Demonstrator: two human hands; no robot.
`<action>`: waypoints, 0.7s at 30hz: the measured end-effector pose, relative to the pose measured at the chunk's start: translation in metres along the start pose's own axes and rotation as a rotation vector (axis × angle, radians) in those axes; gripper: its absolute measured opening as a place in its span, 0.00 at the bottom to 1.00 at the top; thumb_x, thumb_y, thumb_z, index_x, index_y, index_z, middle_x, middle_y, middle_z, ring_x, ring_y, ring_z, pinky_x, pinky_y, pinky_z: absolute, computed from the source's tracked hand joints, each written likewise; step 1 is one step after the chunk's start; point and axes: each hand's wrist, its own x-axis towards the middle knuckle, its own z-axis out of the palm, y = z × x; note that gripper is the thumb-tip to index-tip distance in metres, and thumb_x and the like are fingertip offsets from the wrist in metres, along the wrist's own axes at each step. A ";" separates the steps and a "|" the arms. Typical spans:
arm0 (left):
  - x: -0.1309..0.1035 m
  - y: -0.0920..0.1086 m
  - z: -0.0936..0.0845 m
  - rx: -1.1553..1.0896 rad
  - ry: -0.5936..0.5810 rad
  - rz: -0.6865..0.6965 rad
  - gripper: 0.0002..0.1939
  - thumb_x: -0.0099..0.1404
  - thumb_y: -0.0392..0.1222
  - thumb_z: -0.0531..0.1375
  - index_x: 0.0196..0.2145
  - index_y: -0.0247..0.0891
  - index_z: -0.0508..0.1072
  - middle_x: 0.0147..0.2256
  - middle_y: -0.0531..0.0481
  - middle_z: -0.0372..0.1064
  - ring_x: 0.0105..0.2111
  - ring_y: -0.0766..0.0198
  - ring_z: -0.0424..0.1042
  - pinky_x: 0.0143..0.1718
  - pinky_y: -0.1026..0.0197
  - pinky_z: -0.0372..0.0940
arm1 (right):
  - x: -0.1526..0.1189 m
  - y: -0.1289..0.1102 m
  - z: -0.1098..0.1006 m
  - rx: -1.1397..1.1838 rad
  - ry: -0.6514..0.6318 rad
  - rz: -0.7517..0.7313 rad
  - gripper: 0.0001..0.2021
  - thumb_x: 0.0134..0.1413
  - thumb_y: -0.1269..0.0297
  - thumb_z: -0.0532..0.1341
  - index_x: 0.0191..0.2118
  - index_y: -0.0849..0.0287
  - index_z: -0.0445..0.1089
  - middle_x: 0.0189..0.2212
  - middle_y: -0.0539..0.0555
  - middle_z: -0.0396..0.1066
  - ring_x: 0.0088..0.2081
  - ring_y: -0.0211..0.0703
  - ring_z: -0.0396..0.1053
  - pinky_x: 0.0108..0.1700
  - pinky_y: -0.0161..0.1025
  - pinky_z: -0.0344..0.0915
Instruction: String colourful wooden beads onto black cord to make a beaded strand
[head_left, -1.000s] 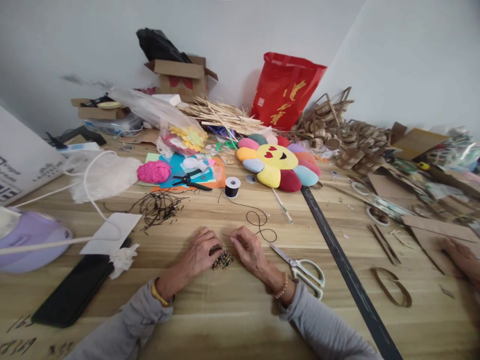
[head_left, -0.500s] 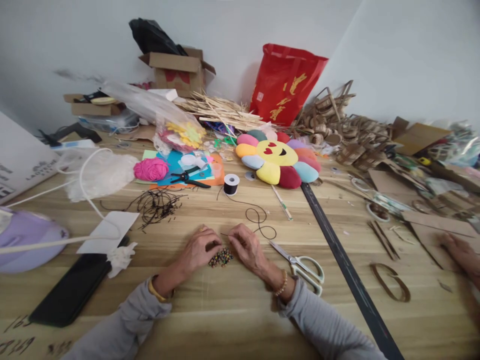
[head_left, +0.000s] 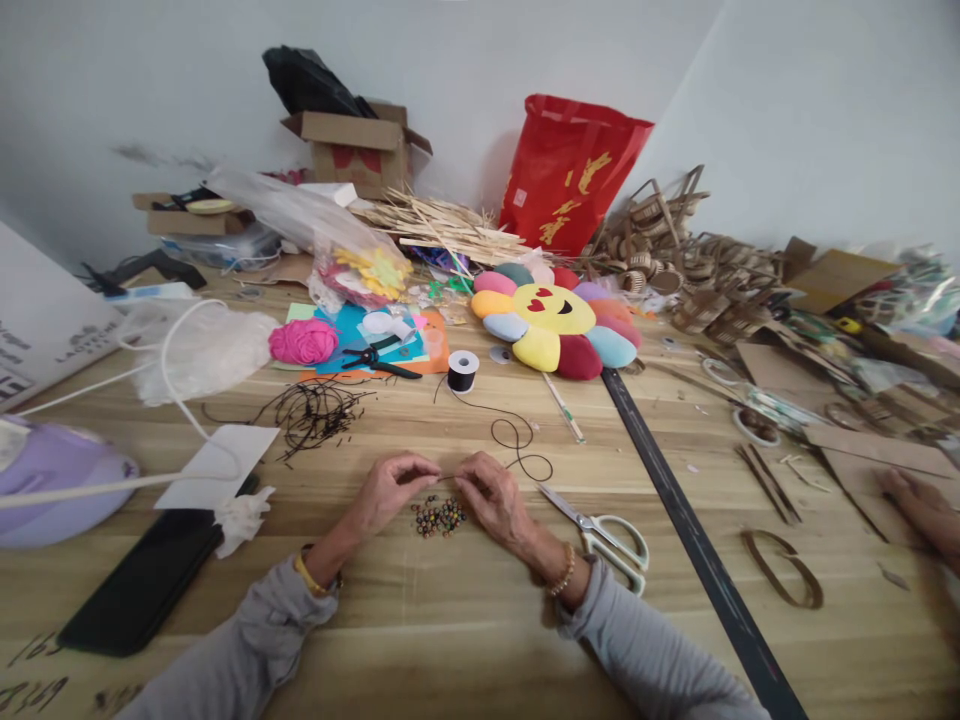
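Note:
Above a small pile of dark, multicoloured beads (head_left: 439,516), my two hands face each other, fingertips almost meeting. My right hand (head_left: 487,492) pinches the end of a thin black cord (head_left: 512,432), which loops over the table and runs back to a white spool (head_left: 463,371). My left hand (head_left: 397,487) is closed in a pinch at the cord's tip; whether a bead is between its fingers is too small to tell. Open-bladed scissors with pale handles (head_left: 616,545) lie beside my right wrist.
A tangle of black cord pieces (head_left: 311,412), pliers (head_left: 381,362) and pink yarn (head_left: 304,342) lie left. A flower cushion (head_left: 556,310) sits behind, a dark strip (head_left: 686,525) runs along the right. Another person's hand (head_left: 919,505) rests at the far right. A phone (head_left: 142,580) lies front left.
My left hand has lifted away from the beads to the cord's tip by my right fingers. The beads are spread slightly wider. My right hand has barely moved.

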 end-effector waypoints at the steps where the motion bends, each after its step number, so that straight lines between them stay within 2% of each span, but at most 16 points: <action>1: 0.000 0.000 0.000 -0.015 -0.004 -0.008 0.08 0.53 0.40 0.63 0.30 0.33 0.78 0.30 0.46 0.78 0.32 0.59 0.74 0.36 0.60 0.68 | 0.000 0.000 0.000 -0.010 0.003 -0.013 0.08 0.62 0.67 0.54 0.32 0.59 0.67 0.26 0.52 0.65 0.29 0.40 0.63 0.32 0.36 0.61; 21: 0.001 -0.009 0.001 -0.023 0.000 -0.012 0.08 0.52 0.41 0.65 0.29 0.33 0.78 0.29 0.47 0.77 0.30 0.61 0.73 0.33 0.62 0.68 | -0.004 0.006 0.004 -0.116 0.022 -0.079 0.07 0.63 0.67 0.53 0.33 0.58 0.65 0.27 0.53 0.66 0.31 0.42 0.62 0.34 0.38 0.60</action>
